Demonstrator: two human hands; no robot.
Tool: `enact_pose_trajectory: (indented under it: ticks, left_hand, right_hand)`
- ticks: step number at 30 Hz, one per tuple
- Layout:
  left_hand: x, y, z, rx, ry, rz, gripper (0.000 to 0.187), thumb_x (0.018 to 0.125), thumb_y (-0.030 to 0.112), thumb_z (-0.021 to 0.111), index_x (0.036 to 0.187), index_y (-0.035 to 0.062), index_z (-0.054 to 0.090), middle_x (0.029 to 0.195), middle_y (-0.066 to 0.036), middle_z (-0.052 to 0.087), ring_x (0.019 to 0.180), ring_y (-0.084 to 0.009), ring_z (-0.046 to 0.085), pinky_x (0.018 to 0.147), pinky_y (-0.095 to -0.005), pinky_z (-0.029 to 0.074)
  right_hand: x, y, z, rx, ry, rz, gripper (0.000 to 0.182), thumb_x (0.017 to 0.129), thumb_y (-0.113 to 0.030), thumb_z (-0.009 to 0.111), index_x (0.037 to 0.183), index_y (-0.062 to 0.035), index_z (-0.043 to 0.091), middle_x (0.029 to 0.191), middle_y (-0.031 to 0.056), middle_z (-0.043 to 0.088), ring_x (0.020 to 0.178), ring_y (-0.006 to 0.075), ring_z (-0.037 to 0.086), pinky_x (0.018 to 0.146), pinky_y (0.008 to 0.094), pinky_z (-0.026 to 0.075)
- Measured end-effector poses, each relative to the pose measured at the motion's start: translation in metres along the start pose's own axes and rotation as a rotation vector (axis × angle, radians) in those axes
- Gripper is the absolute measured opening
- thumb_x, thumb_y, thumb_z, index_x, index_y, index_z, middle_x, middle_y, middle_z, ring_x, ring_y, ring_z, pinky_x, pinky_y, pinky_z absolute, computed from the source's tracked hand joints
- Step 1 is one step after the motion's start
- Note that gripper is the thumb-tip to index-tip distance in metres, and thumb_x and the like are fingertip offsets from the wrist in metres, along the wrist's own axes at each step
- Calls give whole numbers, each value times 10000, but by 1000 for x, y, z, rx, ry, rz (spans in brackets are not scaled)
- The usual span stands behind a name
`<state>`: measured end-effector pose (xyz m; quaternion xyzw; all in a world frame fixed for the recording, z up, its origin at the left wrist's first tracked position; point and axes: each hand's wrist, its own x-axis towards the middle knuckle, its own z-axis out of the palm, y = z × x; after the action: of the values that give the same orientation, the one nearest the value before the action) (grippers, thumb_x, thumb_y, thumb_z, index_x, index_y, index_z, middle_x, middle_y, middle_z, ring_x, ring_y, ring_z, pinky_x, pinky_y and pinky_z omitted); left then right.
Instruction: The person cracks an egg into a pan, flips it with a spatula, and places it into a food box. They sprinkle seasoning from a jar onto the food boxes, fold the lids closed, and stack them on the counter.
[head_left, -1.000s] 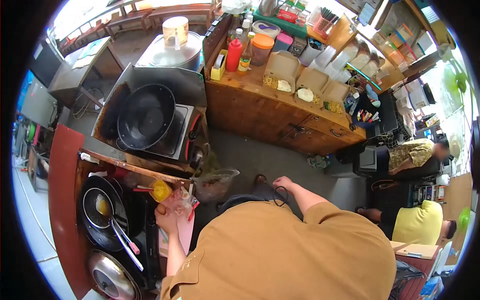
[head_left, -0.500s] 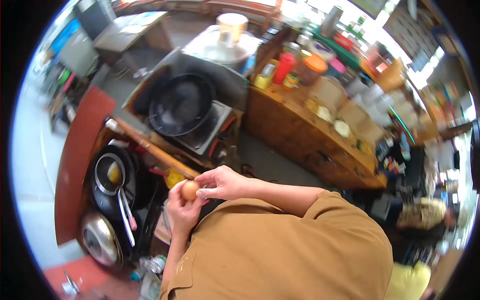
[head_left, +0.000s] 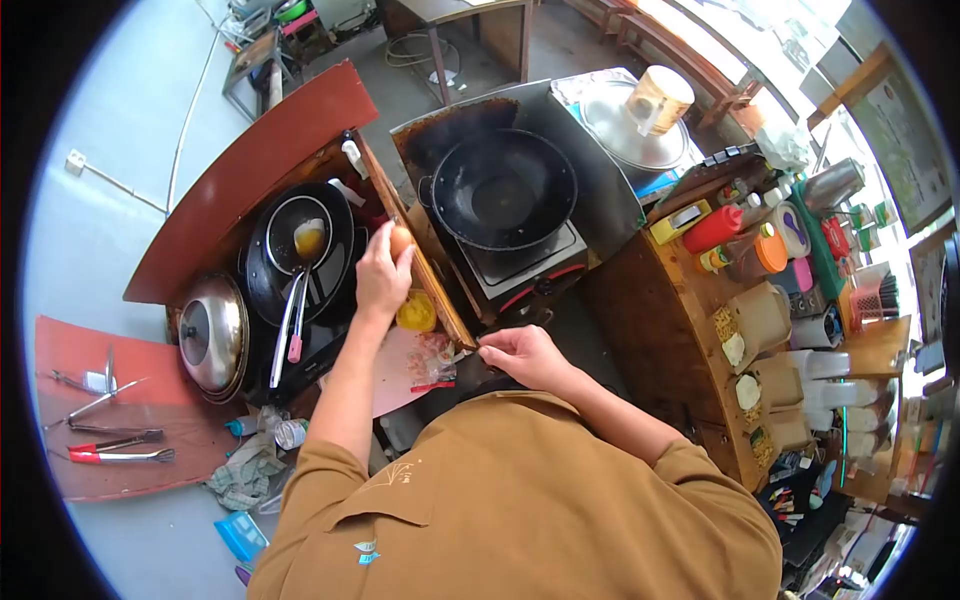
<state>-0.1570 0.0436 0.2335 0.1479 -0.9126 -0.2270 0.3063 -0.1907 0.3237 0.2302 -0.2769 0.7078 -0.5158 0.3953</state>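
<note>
Head view: left hand [head_left: 381,280] grips one smooth brown oval egg [head_left: 401,241], left of centre frame, just beside the round black frying pan [head_left: 335,262] holding one fried egg [head_left: 308,238]. Right hand [head_left: 522,356] rests loosely curled, grasping nothing visible. One large matte black wok [head_left: 503,188] above; one shiny steel domed lid [head_left: 212,335] at left.

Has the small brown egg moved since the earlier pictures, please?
Yes. The small brown egg, in the left hand, has gone from the chest toward the black frying pan.
</note>
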Motion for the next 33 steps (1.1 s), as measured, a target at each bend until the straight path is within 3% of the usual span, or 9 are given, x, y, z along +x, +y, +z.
enact_pose_trajectory:
  ticks: [3, 5, 9, 17, 19, 21, 23, 27, 33]
  left_hand:
    - [17, -12, 9, 40, 146, 137, 445, 892, 137, 684, 1285, -4, 529, 1190, -248, 624, 1038, -432, 637, 867, -463, 543]
    - [10, -31, 24, 116, -99, 32, 457, 891, 137, 687, 1293, -7, 524, 1197, -245, 621, 1053, -431, 634, 886, -457, 540]
    - [17, -24, 25, 67, 3, 12, 468, 888, 130, 691, 1302, -8, 522, 1212, -247, 616, 1073, -433, 627, 899, -452, 537]
    - [26, -15, 33, 90, -19, 17, 468, 889, 127, 696, 1299, -10, 518, 1173, -267, 627, 1041, -428, 646, 878, -440, 546]
    - [48, 11, 30, -64, 10, -24, 460, 900, 131, 692, 1295, -15, 508, 1106, -260, 657, 982, -403, 681, 827, -408, 562]
    - [74, 22, 47, -348, -18, -161, 406, 912, 130, 685, 1247, -20, 511, 977, -168, 694, 781, -247, 701, 689, -337, 556]
    - [108, 19, 70, -743, -357, -495, 342, 929, 168, 674, 1200, 6, 544, 873, -75, 650, 648, -133, 607, 574, -292, 498]
    - [159, 25, 126, -1091, -779, -771, 239, 979, 237, 606, 1144, 64, 591, 844, -22, 601, 612, -97, 513, 540, -260, 418]
    - [179, 15, 194, -978, -852, -857, 245, 982, 275, 610, 1093, 58, 628, 843, -30, 628, 616, -120, 564, 562, -274, 492]
  right_hand:
    - [-9, 18, -13, -1, 28, 22, 328, 911, -245, 680, 1084, 33, 707, 876, 140, 745, 782, 187, 711, 763, 321, 558]
    - [-9, 29, -24, -27, 6, 54, 315, 916, -230, 675, 1089, 31, 707, 889, 136, 750, 814, 177, 719, 767, 317, 563]
    - [-3, 29, -45, 31, 48, 155, 296, 925, -212, 677, 1103, 22, 710, 903, 125, 753, 825, 143, 709, 759, 294, 558]
    - [41, 6, -102, 114, 119, -21, 270, 922, -181, 680, 1087, 32, 704, 873, 96, 749, 807, 111, 692, 745, 278, 554]
    - [54, -28, -123, -13, 147, -70, 230, 906, -162, 683, 1040, 23, 711, 832, 87, 740, 772, 94, 680, 716, 271, 547]
    - [87, -38, -140, -120, 212, -179, 218, 882, -143, 679, 1035, 7, 718, 815, 106, 736, 753, 131, 697, 711, 277, 548]
    - [134, -47, -156, -188, 265, -293, 252, 860, -127, 670, 1075, -1, 710, 872, 130, 739, 750, 188, 714, 717, 299, 560]
    - [237, -24, -185, -186, 125, -365, 388, 848, -79, 638, 1227, 8, 652, 1050, 171, 729, 833, 205, 731, 717, 298, 586]
    - [289, 14, -215, 107, -31, -101, 322, 857, -53, 662, 1166, 29, 696, 1023, 88, 718, 899, 135, 686, 799, 257, 575]
